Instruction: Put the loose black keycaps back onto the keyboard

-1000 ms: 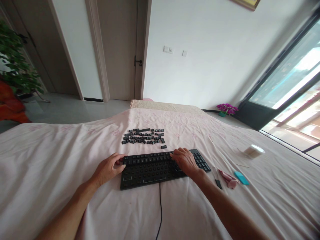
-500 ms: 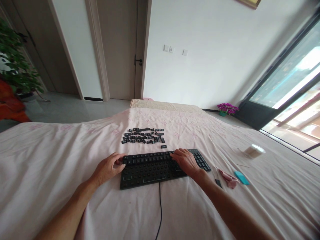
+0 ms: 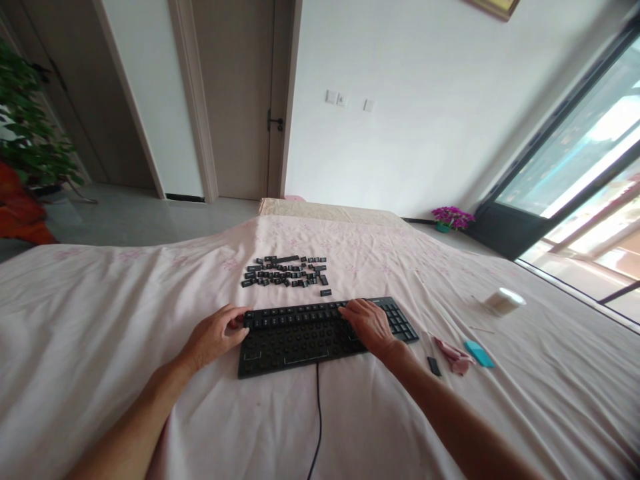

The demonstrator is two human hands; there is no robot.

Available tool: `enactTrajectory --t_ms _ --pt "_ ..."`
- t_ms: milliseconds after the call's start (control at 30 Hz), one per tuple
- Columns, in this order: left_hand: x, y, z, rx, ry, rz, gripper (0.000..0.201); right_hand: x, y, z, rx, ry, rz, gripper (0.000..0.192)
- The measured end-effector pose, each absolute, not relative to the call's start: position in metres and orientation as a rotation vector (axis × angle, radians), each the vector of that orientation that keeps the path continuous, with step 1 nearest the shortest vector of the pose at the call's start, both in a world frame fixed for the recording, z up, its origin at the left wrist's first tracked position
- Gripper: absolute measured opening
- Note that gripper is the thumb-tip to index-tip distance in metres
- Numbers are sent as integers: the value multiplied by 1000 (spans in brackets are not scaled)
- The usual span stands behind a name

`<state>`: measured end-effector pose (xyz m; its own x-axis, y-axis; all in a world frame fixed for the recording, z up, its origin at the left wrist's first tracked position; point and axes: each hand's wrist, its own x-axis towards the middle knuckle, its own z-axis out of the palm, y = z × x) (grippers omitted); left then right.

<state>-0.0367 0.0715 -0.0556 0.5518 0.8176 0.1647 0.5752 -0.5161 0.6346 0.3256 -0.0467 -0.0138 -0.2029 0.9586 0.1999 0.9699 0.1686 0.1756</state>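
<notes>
A white roll (image 3: 504,301), teal block (image 3: 479,354) and pink cloth (image 3: 454,355) are lying on the bed (image 3: 100,313), flowers (image 3: 453,217) sitting beyond

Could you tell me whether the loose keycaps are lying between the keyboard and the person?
No, the loose keycaps lie on the sheet beyond the keyboard's far edge.

bed: big one with a wrinkly pale pink floral sheet (image 3: 125,320) over the whole top
keyboard (image 3: 300,337): black, sits mid-bed, most caps off, cable (image 3: 317,413) trails toward the camera
keycaps (image 3: 285,272): loose pile just beyond the keyboard, one stray (image 3: 325,292) in between
right side: small black piece (image 3: 434,366), crumpled pink cloth (image 3: 453,353), teal block (image 3: 479,354), white round tub (image 3: 503,301) farther out
</notes>
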Motion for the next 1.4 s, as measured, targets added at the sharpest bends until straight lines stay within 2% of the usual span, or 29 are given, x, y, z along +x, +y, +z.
enactTrajectory --t_ms 100,367,500,633,800,933,1200,1400 --pt "-37 71 -55 2271 1124 611 41 319 -49 -13 -1999 -2377 -438 24" --pt "-36 71 -56 2279 1134 631 42 301 -61 -7 -2093 -2390 -436 43" --pt "-36 71 -57 2272 1117 622 41 309 -48 14 -2126 -2357 -261 33" --pt "-37 72 -58 2260 1111 623 39 318 -11 29 -2170 -2196 -172 32" --pt "-37 72 -57 2250 1116 621 40 318 38 22 -2198 -2259 -112 20" --pt "-36 72 -56 2253 1114 623 40 315 54 12 -2198 -2358 -73 17" --pt "-37 74 -57 2274 1114 595 41 321 52 13 -2075 -2417 -58 17" --pt "-38 75 -59 2273 1090 599 41 348 3 31 -2042 -2249 -105 24"
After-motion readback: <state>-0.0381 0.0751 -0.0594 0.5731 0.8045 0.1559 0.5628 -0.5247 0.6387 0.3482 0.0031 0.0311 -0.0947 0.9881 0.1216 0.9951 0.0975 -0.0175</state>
